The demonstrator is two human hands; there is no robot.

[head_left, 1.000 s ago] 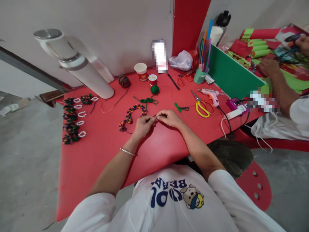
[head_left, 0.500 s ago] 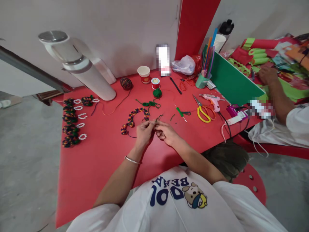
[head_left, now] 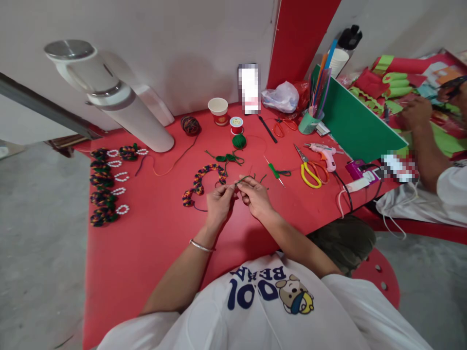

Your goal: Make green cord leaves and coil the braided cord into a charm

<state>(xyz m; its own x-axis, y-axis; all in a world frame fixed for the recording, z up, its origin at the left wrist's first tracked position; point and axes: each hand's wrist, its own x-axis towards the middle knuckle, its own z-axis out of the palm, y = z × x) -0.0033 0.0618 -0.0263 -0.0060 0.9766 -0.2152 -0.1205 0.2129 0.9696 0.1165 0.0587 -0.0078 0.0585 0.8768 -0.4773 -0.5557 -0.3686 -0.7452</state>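
Note:
My left hand (head_left: 220, 200) and my right hand (head_left: 254, 195) meet over the red table, fingertips pinched on a thin piece of green yarn (head_left: 245, 180). Its loose ends stick out beyond the right fingers. Just left of my hands lies a curly multicoloured crocheted strip (head_left: 199, 182), with a dark yarn tail running toward my left hand. Behind my fingers are green crocheted leaf-like pieces (head_left: 228, 158) and a ball of green yarn (head_left: 239, 141). To the right rests a crochet hook (head_left: 274, 170) with a green grip. The fingers hide part of the held yarn.
Yellow-handled scissors (head_left: 311, 175) and a pink glue gun (head_left: 326, 154) lie on the right. Crocheted bunches (head_left: 102, 180) with white bead rings line the left. A tall white flask (head_left: 131, 112), paper cup (head_left: 218, 112) and phone (head_left: 249, 90) stand behind. A co-worker's hand (head_left: 416, 113) is beyond the green divider.
My right hand has shifted slightly, its fingers now straighter along the yarn, and more of the green yarn shows. The view has shifted a little. The co-worker's hand has moved.

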